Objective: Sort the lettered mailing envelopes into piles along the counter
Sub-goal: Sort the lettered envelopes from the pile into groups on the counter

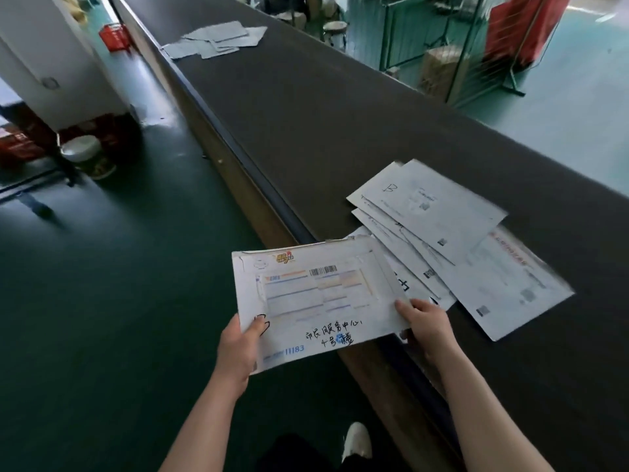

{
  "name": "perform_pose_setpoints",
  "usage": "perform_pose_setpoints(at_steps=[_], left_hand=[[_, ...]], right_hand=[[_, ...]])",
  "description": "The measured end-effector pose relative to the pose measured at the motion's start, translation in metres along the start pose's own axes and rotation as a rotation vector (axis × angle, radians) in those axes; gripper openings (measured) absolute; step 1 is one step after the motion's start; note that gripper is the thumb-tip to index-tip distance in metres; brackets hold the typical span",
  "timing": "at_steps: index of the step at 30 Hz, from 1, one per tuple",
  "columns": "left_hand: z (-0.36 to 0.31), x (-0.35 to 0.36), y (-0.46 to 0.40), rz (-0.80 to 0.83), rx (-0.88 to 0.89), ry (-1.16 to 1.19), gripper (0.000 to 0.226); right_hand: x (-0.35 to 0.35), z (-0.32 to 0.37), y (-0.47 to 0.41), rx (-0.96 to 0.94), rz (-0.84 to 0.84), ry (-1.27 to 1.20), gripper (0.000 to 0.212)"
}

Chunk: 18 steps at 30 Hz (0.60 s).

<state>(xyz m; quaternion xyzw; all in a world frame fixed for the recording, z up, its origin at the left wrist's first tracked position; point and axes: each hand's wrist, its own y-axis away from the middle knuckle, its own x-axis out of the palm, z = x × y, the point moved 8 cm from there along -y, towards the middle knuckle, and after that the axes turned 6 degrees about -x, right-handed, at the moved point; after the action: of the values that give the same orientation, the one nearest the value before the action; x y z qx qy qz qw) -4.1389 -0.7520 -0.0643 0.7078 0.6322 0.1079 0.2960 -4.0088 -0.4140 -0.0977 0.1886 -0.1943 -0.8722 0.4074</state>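
Firmly, left hand [238, 349] and right hand [427, 327] pinch one flat paper envelope [316, 301] — creased, rectangular.

Long dark desk [340, 107], a loose pile of white envelopes [452, 240] near — a grey pile [218, 39] far down it

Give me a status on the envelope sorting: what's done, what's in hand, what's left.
Done: a far pile of grey envelopes lies up the counter, and a near pile is topped by one marked B. In hand: the left hand and right hand both grip one envelope, also marked B, not yet laid down. Left: no unsorted stack is in view, so the remainder can't be judged.
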Motion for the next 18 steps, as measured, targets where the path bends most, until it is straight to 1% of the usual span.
perform_pose_setpoints(at_steps=[2,4,6,7,9,11,14,15,16,18], left_hand=[[-0.019,0.019,-0.036,0.043,0.008,-0.002,0.016],[-0.036,0.048,-0.077,0.121,-0.004,-0.014,0.017],[-0.048,0.084,-0.115,0.242,-0.04,-0.058,0.016],[-0.056,0.106,-0.129,0.323,-0.058,-0.084,0.016],[-0.082,0.155,-0.149,0.521,-0.084,-0.136,0.016],[-0.115,0.2,-0.163,0.673,-0.068,-0.175,0.018],[-0.17,0.244,-0.179,0.787,0.032,-0.178,0.031],[-0.182,0.251,-0.184,0.806,0.04,-0.155,0.037],[-0.189,0.255,-0.187,0.821,0.042,-0.138,0.04],[-0.194,0.262,-0.189,0.86,0.053,-0.189,0.043]], right_hand=[[-0.004,0.014,-0.021,-0.02,-0.053,0.067,0.014],[-0.012,0.017,-0.039,0.008,-0.111,0.03,0.006],[-0.026,0.019,-0.042,0.022,-0.213,-0.022,0.012],[-0.036,0.02,-0.039,0.019,-0.297,-0.07,0.011],[-0.057,0.023,-0.028,0.033,-0.516,-0.265,0.008],[-0.071,0.031,-0.02,0.028,-0.696,-0.416,0.009],[-0.09,0.039,-0.026,0.015,-0.879,-0.533,0.015],[-0.097,0.043,-0.029,0.008,-0.934,-0.564,0.017],[-0.102,0.051,-0.032,0.003,-0.976,-0.598,0.015],[-0.117,0.06,-0.041,-0.013,-1.065,-0.663,0.011]])
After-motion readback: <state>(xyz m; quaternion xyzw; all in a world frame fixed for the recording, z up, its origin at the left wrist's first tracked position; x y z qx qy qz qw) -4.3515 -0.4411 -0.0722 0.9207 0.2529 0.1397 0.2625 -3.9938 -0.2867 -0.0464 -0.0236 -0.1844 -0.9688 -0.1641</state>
